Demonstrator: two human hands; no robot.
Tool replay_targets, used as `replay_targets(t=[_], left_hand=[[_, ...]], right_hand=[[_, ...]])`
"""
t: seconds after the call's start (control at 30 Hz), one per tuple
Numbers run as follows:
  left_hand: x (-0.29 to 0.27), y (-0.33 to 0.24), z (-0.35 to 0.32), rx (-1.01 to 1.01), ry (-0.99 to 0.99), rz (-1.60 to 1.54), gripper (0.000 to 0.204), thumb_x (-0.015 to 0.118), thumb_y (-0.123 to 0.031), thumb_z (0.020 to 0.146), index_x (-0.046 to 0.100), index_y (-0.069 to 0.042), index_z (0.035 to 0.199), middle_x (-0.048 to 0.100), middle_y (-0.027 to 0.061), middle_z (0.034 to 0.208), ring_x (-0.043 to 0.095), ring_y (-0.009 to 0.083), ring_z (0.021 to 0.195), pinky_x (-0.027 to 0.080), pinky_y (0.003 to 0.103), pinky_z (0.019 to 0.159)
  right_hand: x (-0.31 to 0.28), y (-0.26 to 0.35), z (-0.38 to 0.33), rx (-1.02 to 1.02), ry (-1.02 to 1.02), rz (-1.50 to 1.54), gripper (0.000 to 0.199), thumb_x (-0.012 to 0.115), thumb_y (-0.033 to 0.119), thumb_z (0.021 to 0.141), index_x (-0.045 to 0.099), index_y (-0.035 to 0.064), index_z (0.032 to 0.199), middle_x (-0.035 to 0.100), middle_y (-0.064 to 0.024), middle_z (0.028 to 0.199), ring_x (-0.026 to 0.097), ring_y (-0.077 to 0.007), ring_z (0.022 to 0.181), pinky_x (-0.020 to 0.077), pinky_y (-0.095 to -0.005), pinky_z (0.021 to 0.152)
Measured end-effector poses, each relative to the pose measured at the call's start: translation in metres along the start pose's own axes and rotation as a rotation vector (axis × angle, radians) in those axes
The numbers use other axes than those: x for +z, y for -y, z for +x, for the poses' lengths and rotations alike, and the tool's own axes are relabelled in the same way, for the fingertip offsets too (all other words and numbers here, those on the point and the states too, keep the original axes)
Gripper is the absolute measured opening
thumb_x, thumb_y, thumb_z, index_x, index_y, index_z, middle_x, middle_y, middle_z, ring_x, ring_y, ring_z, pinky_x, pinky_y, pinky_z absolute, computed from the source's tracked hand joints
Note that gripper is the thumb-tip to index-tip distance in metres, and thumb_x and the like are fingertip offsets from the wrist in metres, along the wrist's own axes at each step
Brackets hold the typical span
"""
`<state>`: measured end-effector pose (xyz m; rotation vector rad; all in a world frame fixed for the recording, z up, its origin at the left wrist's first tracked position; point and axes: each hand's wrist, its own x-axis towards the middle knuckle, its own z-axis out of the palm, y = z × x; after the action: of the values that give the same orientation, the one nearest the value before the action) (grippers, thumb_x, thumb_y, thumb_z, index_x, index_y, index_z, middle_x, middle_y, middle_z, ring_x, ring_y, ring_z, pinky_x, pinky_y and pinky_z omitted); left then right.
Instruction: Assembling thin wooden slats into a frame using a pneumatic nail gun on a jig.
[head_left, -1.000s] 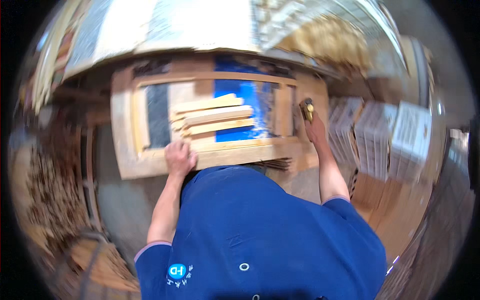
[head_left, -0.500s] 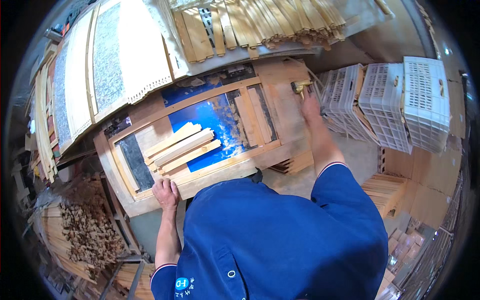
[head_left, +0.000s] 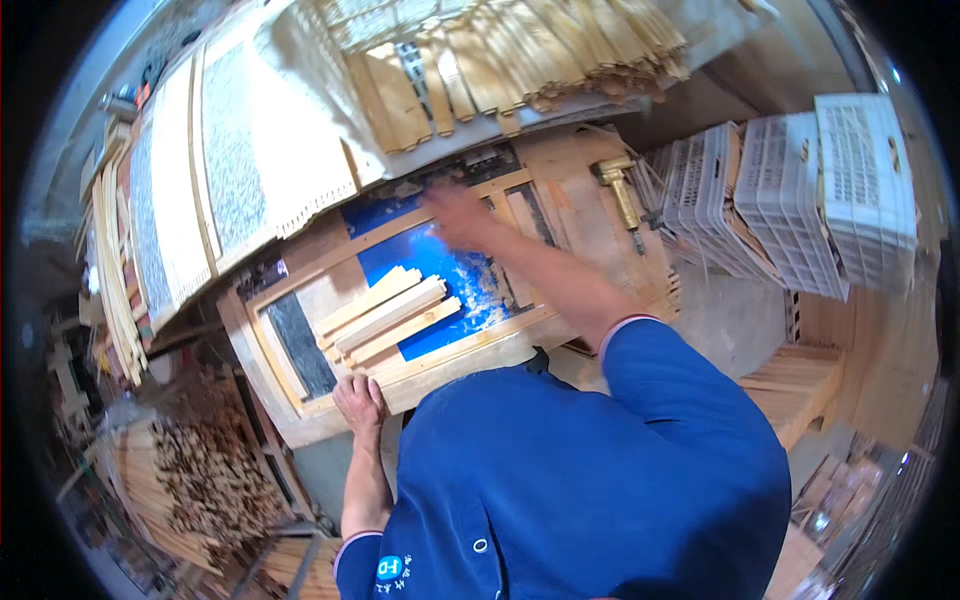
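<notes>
A wooden frame lies on a bench over a blue panel. Three loose wooden slats rest side by side inside it. My left hand lies flat on the frame's near edge, fingers spread, holding nothing. My right hand, blurred, reaches across to the frame's far rail, fingers apart and empty. A brass-coloured tool lies by itself on the bench to the right of the frame.
White plastic crates stand at the right. Bundled wooden slats and pale woven panels lie beyond the frame. A heap of thin sticks fills the lower left, and stacked boards sit at the lower right.
My right hand has let go of the brass tool at the right and swung left to the frame's far rail. My left hand stays on the near edge.
</notes>
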<state>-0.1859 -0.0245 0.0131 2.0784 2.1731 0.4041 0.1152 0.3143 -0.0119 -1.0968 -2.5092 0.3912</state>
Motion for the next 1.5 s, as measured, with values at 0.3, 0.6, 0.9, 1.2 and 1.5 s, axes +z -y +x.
replay_targets(t=[0.3,0.6,0.9,1.2,1.5], left_hand=[[-0.004,0.016,0.000,-0.001,0.061,-0.080,0.029,0.074,-0.032,0.083,0.064,-0.010,0.099,0.059,0.0129,0.096,0.055,0.0347,0.094,0.042,0.049,0.085],[-0.091,0.012,0.062,0.300,0.464,-0.150,0.034,0.077,-0.032,0.087,0.060,-0.004,0.079,0.060,0.0155,0.080,0.061,0.0387,0.076,0.048,0.049,0.068],[-0.091,-0.117,0.082,1.070,0.684,0.135,0.043,0.055,-0.048,0.099,0.066,-0.010,0.084,0.069,0.0136,0.067,0.070,0.0336,0.064,0.054,0.048,0.057],[0.075,-0.257,-0.017,1.607,0.475,0.008,0.027,0.055,-0.027,0.098,0.070,-0.015,0.117,0.067,0.0112,0.118,0.062,0.0254,0.110,0.048,0.040,0.091],[0.014,-0.364,-0.054,1.433,1.372,-0.254,0.039,0.066,-0.028,0.090,0.066,-0.007,0.122,0.069,0.0207,0.121,0.066,0.0378,0.113,0.052,0.048,0.097]], right_hand=[[-0.086,0.079,0.046,0.091,0.163,-0.068,0.051,0.076,0.052,0.077,0.067,0.0080,0.101,0.062,-0.0159,0.104,0.063,-0.0367,0.101,0.0518,-0.0499,0.085],[-0.249,0.204,-0.065,0.012,-0.341,-0.233,0.030,0.084,0.029,0.069,0.068,0.0152,0.090,0.056,-0.0045,0.086,0.062,-0.0247,0.084,0.0518,-0.0394,0.069],[-0.227,0.296,-0.266,0.718,-0.845,-0.274,0.053,0.085,0.020,0.077,0.066,0.0026,0.123,0.062,-0.0164,0.117,0.063,-0.0310,0.107,0.0526,-0.0394,0.092],[-0.185,0.279,-0.238,0.902,-1.092,0.955,0.084,0.075,0.031,0.092,0.027,-0.0096,0.148,0.061,-0.0196,0.126,0.062,-0.0202,0.111,0.0517,-0.0349,0.096],[-0.114,0.171,-0.445,1.379,-1.188,1.065,0.052,0.067,0.006,0.092,0.047,0.0047,0.141,0.068,-0.0117,0.108,0.070,-0.0209,0.090,0.0617,-0.0338,0.069]])
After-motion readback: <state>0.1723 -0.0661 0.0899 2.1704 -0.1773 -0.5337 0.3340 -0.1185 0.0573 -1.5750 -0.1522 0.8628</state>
